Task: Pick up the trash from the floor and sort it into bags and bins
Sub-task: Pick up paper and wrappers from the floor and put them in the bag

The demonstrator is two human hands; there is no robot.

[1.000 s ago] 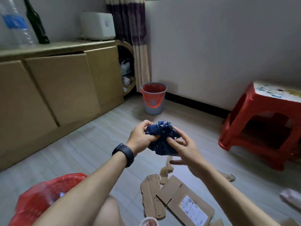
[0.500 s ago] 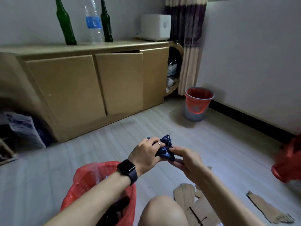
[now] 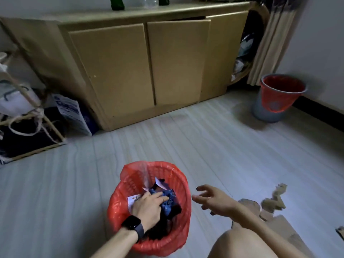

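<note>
- Pressing the crumpled blue wrapper [image 3: 168, 201] down inside the near red-lined bin [image 3: 186, 194] with the left hand [image 3: 149, 203], fingers laid fairly straight over the wad rather than wrapped round it.
- Half a second ago: held up in the air above the floor [image 3: 186, 136], pinched between both hands; now lying in the bin among white paper scraps [image 3: 134, 199] and dark rubbish.
- Holding the right hand [image 3: 216, 200] just outside the bin's right rim, fingers spread and loose, gripping nothing, no longer touching the wrapper.
- Parted now, where before joined on the wad: one in the bin, the other beside it.
- Wearing a black watch [image 3: 133, 225] on the left wrist, at the bin's near rim.
- Looking lower than before: near bin moved from the bottom-left corner to the lower middle, with its whole mouth showing.
- Seeing the tan cabinet [image 3: 149, 62] across the top, with only the bases of the bottles [image 3: 117, 3] left at the upper edge, full-height earlier.
- Seeing the second red-lined bin [image 3: 279, 97] still by the curtain [image 3: 270, 40] at the right, well apart from the hands.
- Seeing torn cardboard [image 3: 275, 202] on the floor to the right of the right hand, and a bare knee [image 3: 242, 244] at the bottom edge.
</note>
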